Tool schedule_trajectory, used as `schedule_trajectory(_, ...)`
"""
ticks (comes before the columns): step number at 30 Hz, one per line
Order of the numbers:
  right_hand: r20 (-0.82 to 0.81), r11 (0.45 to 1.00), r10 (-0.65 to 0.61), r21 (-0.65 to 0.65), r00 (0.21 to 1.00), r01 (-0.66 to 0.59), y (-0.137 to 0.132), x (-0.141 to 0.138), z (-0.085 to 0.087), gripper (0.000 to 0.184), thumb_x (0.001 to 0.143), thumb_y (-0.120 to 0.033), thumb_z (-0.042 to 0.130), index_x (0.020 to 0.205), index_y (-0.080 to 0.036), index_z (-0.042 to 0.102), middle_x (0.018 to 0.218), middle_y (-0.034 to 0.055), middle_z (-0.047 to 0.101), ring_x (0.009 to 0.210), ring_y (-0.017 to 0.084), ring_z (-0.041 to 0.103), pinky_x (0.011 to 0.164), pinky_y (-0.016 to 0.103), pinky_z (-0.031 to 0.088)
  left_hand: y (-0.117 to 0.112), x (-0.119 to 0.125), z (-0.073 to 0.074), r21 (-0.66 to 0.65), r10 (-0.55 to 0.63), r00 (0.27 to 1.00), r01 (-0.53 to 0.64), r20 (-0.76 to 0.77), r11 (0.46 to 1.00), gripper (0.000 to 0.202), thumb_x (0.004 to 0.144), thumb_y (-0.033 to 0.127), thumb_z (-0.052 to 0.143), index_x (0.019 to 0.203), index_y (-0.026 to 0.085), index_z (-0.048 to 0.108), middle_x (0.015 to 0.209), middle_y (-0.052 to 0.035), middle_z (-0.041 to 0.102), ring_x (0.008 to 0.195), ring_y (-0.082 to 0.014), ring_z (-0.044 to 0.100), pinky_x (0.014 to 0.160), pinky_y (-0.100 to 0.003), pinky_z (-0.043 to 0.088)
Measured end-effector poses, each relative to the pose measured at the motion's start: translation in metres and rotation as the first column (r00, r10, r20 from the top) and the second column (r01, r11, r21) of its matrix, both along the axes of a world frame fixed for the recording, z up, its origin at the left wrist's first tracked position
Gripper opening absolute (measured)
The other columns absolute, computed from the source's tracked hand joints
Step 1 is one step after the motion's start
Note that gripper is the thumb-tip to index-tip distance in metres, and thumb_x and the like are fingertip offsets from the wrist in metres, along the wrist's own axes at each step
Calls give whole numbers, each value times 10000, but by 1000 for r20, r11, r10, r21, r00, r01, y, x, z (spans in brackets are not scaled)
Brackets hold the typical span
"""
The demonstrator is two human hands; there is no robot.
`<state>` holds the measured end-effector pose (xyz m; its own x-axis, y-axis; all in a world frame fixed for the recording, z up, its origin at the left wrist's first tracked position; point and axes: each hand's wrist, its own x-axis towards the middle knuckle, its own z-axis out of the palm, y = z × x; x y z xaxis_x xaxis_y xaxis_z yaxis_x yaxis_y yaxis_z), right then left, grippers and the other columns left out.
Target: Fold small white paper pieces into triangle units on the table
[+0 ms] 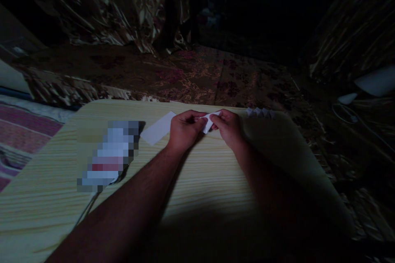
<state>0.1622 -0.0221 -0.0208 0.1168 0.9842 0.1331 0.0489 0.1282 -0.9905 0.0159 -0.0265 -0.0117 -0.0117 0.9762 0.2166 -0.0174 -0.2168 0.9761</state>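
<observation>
A small folded piece of white paper [208,124] is held between both hands over the far half of the table. My left hand [187,129] pinches its left side, thumb on top. On the right side my right hand [227,126] grips it, also with the thumb above and the fingers curled beneath. A flat white paper strip [159,128] lies on the tabletop just left of my left hand. Beyond my right hand, several small folded white paper pieces [261,113] stand in a row near the far edge.
The pale wood-grain table [197,193] has rounded corners. A blurred-out device [112,152] with a cable [84,209] lies at the left. Behind stands a surface with patterned cloth [185,74], below shiny curtains [148,4]. A white object with a cord [348,98] is at the right.
</observation>
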Motion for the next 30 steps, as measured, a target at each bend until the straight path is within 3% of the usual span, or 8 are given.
schedule_trajectory(9,17,995,92,-35,996,-91,-2,-1,5,196,714,-343,686,762,-159,642,598,0,650,536,117,577,514,228,432,1,0,1,-49,4,999,-2,37,999,218,665,271,757,841,143,746,709,-34,716,589,-131,624,570,-236,504)
schedule_trajectory(30,-67,998,44,-46,997,-47,-1,-4,6,172,686,-312,672,739,-152,641,612,-6,637,543,104,547,513,225,422,2,0,1,-102,-24,998,31,65,994,293,627,293,793,868,136,739,745,-56,735,595,-140,635,574,-242,506)
